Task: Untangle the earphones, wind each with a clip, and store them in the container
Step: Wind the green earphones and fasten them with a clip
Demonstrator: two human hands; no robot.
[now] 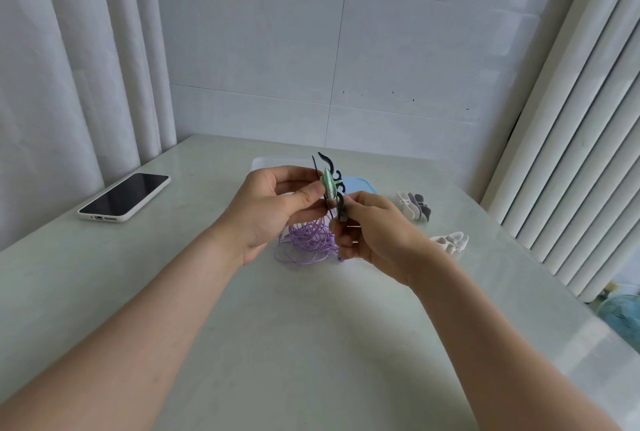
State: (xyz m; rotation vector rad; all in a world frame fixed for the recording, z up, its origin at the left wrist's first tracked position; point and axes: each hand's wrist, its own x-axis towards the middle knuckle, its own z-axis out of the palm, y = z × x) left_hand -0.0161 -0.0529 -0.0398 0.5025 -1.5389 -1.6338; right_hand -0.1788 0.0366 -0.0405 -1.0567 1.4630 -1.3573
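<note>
My left hand (273, 205) pinches a black winder clip (330, 170) with a green earphone cord (328, 185) wound around its middle, held above the table. My right hand (372, 233) pinches the lower end of that clip and cord between its fingertips. Beneath both hands a tangle of purple earphone cord (306, 240) lies on the table. Behind the hands, the white container (263, 162) with a light blue part (360, 184) is mostly hidden.
A phone (124, 196) in a white case lies at the left of the pale table (277, 326). Spare clips sit at the right: a white and grey group (415, 207) and a white one (450, 241). Curtains hang on both sides.
</note>
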